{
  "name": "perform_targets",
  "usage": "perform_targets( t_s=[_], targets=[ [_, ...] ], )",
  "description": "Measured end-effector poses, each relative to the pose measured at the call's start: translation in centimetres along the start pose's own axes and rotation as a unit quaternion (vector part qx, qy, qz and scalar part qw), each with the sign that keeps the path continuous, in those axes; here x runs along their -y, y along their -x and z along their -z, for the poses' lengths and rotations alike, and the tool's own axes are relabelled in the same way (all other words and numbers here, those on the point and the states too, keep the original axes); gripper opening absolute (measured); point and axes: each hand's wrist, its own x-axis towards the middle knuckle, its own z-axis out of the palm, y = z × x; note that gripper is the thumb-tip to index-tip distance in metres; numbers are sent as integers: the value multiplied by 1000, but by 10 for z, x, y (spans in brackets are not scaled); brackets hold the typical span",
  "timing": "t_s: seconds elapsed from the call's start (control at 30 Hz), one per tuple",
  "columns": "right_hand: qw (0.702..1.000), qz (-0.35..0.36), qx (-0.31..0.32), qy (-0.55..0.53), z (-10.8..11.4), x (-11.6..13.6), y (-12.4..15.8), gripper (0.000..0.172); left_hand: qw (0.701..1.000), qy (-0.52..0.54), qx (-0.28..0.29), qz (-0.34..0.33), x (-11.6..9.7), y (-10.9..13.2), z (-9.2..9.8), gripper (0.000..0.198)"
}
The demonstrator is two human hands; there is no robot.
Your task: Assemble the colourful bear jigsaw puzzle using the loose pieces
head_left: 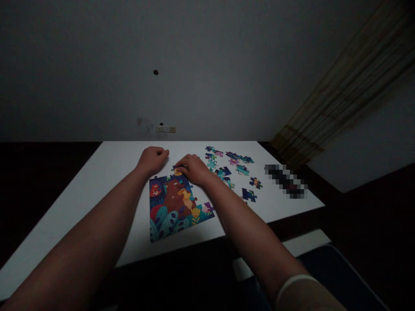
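Note:
A partly assembled colourful jigsaw puzzle (175, 205) lies on a white table (106, 172). My left hand (152, 159) rests as a loose fist on the table just beyond the puzzle's top left corner; nothing shows in it. My right hand (193, 168) sits at the puzzle's top edge, fingers curled and pressed down on a puzzle piece (177, 171) there. Several loose puzzle pieces (231, 162) are scattered to the right of my right hand.
A blurred dark object (285, 181) lies near the table's right edge. A wall with a socket strip (165, 128) stands behind the table. A curtain (343, 99) hangs at the right. Something white and blue (311, 255) sits below the table's near right corner.

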Motion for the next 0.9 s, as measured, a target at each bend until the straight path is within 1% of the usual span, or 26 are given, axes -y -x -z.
perform_targets(
  t_s=[0.1, 0.23, 0.3, 0.4, 0.47, 0.53, 0.7, 0.9],
  targets=[
    [998, 1, 3, 68, 1, 4, 0, 22, 1000, -18, 21, -10, 3, -1, 1, 48],
    [994, -23, -7, 111, 4, 12, 3, 24, 998, -47, 39, -23, 8, -1, 1, 45],
    [990, -41, -10, 131, 7, 16, 5, 28, 996, -64, 53, -30, 9, -1, 1, 38],
    [987, -53, -1, 151, 9, 21, 7, 36, 990, -70, 104, -58, 11, -1, -1, 23],
    [987, -49, 7, 152, 9, 24, 7, 38, 985, -69, 135, -81, 11, -2, -2, 28],
    [988, -48, 14, 148, 9, 25, 6, 38, 981, -75, 150, -97, 11, -3, -3, 37],
    [989, -52, 23, 139, 9, 25, 8, 45, 975, -95, 168, -114, 13, -5, -4, 50],
    [989, -49, 29, 137, 13, 28, 12, 44, 968, -130, 175, -124, 11, -4, -6, 57]
  ],
)
